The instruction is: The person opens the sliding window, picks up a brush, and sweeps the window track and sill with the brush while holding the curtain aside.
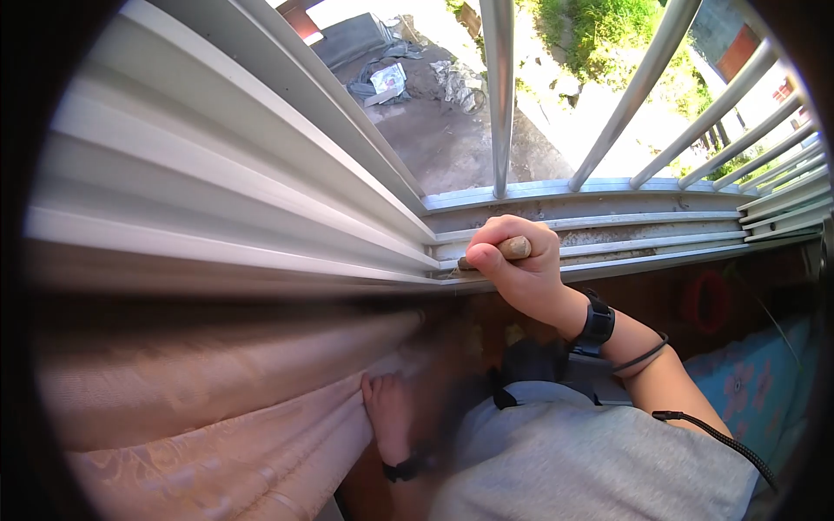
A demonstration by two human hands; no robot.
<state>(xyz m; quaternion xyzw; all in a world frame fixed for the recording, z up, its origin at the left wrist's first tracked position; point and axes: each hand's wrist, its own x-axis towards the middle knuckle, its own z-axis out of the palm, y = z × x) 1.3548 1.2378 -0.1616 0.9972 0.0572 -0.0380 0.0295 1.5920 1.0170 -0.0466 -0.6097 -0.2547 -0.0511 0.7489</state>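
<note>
My right hand (521, 265) is closed round the short wooden handle of a brush (519, 247), just above the left end of the window track (608, 247). The handle's rounded end sticks out past my fingers. A few thin pale strands show at its other end, by the corner of the frame; most of the brush is hidden by my fist. Lower down, my left hand (391, 412) grips the edge of a pale patterned curtain (234, 434), whose folds draw towards my fingers. That area is partly blurred.
Ridged white window frame profiles (217, 156) rise on the left. Metal bars (498, 95) stand outside the track, with a paved yard and plants far below. A blue flowered cloth (747, 382) lies at the right. A dark cord (721, 434) hangs over my grey shirt.
</note>
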